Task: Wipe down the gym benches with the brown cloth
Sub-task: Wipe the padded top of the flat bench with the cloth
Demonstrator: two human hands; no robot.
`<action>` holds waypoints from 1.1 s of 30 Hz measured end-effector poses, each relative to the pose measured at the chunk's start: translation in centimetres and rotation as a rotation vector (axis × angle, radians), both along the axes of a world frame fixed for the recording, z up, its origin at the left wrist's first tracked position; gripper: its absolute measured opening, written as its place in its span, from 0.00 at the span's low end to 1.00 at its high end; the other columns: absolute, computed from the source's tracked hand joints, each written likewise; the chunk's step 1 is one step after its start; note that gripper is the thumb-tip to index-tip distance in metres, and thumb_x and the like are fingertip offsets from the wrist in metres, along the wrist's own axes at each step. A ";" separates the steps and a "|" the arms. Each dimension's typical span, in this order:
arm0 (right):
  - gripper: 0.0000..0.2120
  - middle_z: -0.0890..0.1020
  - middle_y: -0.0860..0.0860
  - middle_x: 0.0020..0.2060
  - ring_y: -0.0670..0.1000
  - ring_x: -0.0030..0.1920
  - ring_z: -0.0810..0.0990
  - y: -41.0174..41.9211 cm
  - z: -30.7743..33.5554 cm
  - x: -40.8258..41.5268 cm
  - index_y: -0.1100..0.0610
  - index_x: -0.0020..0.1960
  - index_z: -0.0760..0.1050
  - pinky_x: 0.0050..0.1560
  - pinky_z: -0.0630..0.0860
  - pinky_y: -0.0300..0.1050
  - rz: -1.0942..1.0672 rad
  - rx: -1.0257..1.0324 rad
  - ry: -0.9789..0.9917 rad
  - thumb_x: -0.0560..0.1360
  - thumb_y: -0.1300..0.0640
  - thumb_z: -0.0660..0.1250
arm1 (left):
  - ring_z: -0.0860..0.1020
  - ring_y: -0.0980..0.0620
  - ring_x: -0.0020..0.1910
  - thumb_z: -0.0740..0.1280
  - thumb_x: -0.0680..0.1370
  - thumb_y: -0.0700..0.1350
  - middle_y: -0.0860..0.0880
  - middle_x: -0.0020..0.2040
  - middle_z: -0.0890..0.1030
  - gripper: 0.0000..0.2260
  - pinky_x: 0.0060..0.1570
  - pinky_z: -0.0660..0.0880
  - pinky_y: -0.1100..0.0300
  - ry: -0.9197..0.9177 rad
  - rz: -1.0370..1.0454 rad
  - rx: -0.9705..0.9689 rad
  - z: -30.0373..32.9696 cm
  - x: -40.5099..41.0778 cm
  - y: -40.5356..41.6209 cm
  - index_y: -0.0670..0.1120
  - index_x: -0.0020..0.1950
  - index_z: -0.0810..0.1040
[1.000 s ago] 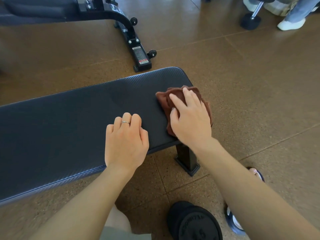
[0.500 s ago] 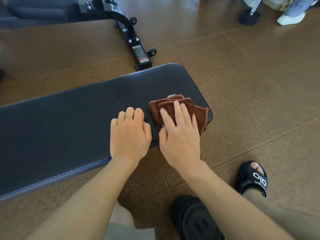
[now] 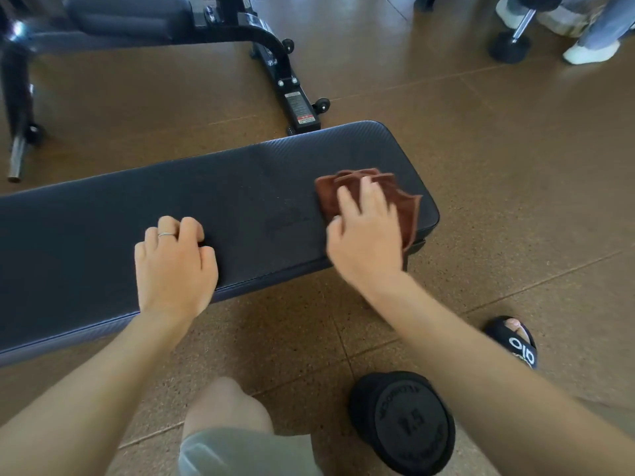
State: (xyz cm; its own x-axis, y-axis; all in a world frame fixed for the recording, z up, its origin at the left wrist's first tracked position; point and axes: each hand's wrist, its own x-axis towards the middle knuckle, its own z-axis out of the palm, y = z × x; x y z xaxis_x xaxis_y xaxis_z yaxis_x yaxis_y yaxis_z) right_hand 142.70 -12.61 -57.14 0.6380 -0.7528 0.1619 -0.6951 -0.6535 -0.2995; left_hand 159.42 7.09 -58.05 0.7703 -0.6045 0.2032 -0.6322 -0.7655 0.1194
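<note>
right hand (image 3: pixel 366 235) flat on the brown cloth (image 3: pixel 405 204), fingers straight and spread, pressing it onto the right end of the dark padded bench (image 3: pixel 240 197), 1 corner of cloth hanging over the near edge. left hand (image 3: pixel 173 266) rests on the pad, fingers curled under, holding nothing. a black weight plate (image 3: pixel 403 422) lies on the brown floor (image 3: pixel 515 159) near a sandalled foot (image 3: pixel 515 341). a 2nd bench (image 3: pixel 130 20) stands behind.
</note>
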 end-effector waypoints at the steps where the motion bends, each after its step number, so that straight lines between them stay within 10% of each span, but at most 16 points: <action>1: 0.27 0.65 0.61 0.79 0.61 0.79 0.62 2.1 -0.1 1.0 0.54 0.76 0.70 0.78 0.59 0.61 0.047 -0.008 -0.009 0.80 0.47 0.57 | 0.70 0.39 0.47 0.52 0.77 0.46 0.41 0.50 0.73 0.13 0.49 0.69 0.42 0.013 0.014 -0.001 -0.2 -0.1 0.0 0.42 0.51 0.73; 9: 0.22 0.71 0.52 0.77 0.54 0.78 0.67 5.7 -1.2 3.4 0.48 0.74 0.73 0.79 0.63 0.55 0.298 -0.030 -0.080 0.84 0.44 0.56 | 0.71 0.42 0.50 0.54 0.78 0.46 0.44 0.53 0.73 0.10 0.54 0.70 0.43 0.054 -0.036 -0.069 -0.6 0.2 0.2 0.45 0.54 0.72; 19: 0.21 0.66 0.55 0.79 0.57 0.79 0.62 -0.3 -0.3 0.1 0.51 0.76 0.71 0.80 0.57 0.58 -0.114 0.008 -0.031 0.85 0.48 0.56 | 0.71 0.42 0.50 0.54 0.79 0.46 0.44 0.54 0.74 0.09 0.54 0.71 0.43 0.035 -0.053 -0.059 -0.9 0.0 0.3 0.45 0.55 0.71; 26: 0.21 0.68 0.54 0.78 0.57 0.80 0.63 11.0 -0.6 5.3 0.51 0.76 0.72 0.80 0.58 0.57 0.248 0.019 -0.077 0.84 0.47 0.59 | 0.72 0.42 0.52 0.57 0.82 0.45 0.44 0.56 0.75 0.07 0.55 0.71 0.43 0.054 -0.019 -0.074 -0.8 0.0 0.1 0.46 0.57 0.72; 33: 0.22 0.72 0.52 0.76 0.55 0.77 0.68 0.8 -0.6 2.4 0.50 0.72 0.75 0.77 0.65 0.54 0.281 -0.006 -0.100 0.84 0.47 0.53 | 0.70 0.42 0.50 0.56 0.78 0.43 0.45 0.54 0.73 0.08 0.55 0.68 0.45 0.061 -0.014 -0.087 -0.7 0.0 0.0 0.46 0.54 0.72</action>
